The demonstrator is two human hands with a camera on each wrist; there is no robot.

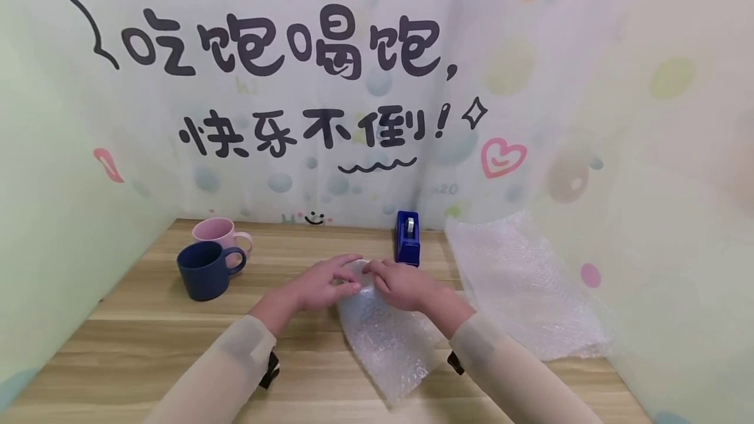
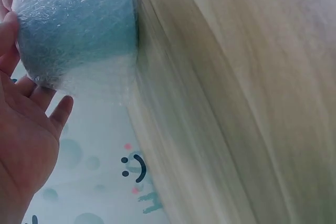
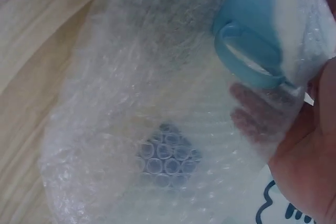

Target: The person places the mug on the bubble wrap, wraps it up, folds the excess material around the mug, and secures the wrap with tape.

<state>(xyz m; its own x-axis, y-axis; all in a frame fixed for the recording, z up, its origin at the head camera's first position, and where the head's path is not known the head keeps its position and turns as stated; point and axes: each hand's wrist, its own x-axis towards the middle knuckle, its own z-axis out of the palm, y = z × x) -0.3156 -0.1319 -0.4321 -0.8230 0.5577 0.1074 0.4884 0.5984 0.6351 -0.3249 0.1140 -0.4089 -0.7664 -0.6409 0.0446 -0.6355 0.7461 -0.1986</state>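
Note:
A light blue mug, its handle visible through the plastic in the right wrist view, is wrapped in a sheet of bubble wrap. One end of the sheet trails toward the front of the table. My left hand holds the wrapped mug by its left side, thumb and fingers at the rim. On the other side, the curled fingers of my right hand pinch the bubble wrap at the mug's upper edge. In the left wrist view, the wrapped mug lies against the left fingertips. The right fingertips are partly hidden behind plastic.
A navy mug and a pink mug stand at the back left of the wooden table. Behind my right hand is a blue tape dispenser. Another bubble wrap sheet lies on the right, against the wall.

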